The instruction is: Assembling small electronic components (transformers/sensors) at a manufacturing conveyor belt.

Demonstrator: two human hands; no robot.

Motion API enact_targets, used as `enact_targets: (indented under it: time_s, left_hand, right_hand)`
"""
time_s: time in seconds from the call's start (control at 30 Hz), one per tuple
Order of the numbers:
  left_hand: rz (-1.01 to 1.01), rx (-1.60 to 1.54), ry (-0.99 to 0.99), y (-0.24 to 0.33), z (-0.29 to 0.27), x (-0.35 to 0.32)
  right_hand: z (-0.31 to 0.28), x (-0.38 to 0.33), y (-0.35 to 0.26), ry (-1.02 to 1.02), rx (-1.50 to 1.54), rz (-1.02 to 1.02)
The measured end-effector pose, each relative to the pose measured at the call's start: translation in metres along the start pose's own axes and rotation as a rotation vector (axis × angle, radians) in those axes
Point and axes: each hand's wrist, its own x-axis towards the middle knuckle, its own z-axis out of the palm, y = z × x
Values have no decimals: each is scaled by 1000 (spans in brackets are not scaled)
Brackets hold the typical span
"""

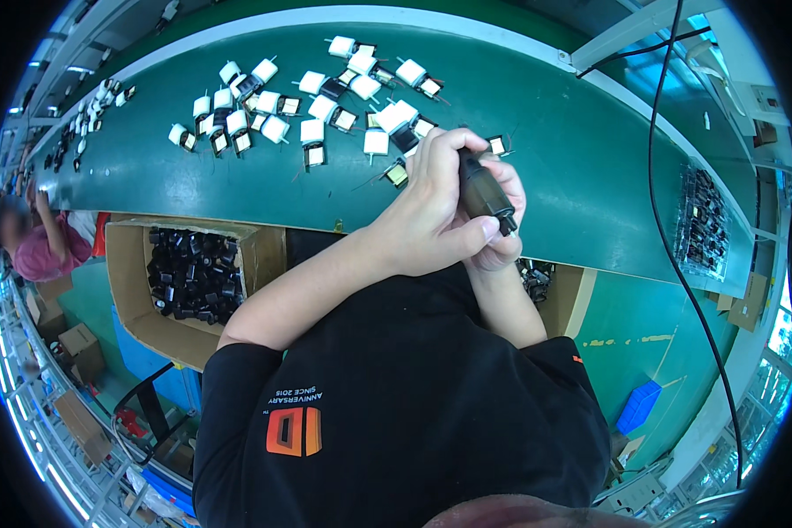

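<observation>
Close in front of my chest, over the near edge of the green table, both hands come together around a dark, smoky cylindrical housing [482, 187] with a narrow stepped black tip. My left hand [433, 198] wraps it from the left, its thumb pressed beside the tip. Behind and to the right, my right hand [507, 189] closes on the same housing, its fingers partly hidden. Just beyond the hands lie several white motor-like parts [397, 116] with dark blocks, pale labels and thin wires. One small labelled block [497, 144] rests beside my right fingers.
An open cardboard box [132, 264] of black plastic parts [194, 275] stands below the table edge at left; another box [568, 299] is at right. A black cable [656, 176] hangs down the right side. A tray of dark parts [704, 224] sits far right. Another person [44, 242] is at far left.
</observation>
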Motion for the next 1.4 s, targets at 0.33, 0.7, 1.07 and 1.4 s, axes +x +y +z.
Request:
enact_targets:
  time_s: [0.33, 0.7, 1.07, 1.4]
  left_hand:
    - [109, 161, 626, -43, -127, -100]
    - [-1192, 437, 1076, -223, -244, -420]
    - [-1187, 499, 355, -321, -162, -396]
    - [-1021, 543, 165, -331, -155, -412]
  right_hand:
    - [-112, -114, -167, -118, -1186, 484]
    - [-89, 159, -106, -394, -1767, -209]
    - [-211, 394, -33, -182, -2190, -38]
    - [-78, 219, -2, -835, -1577, 126]
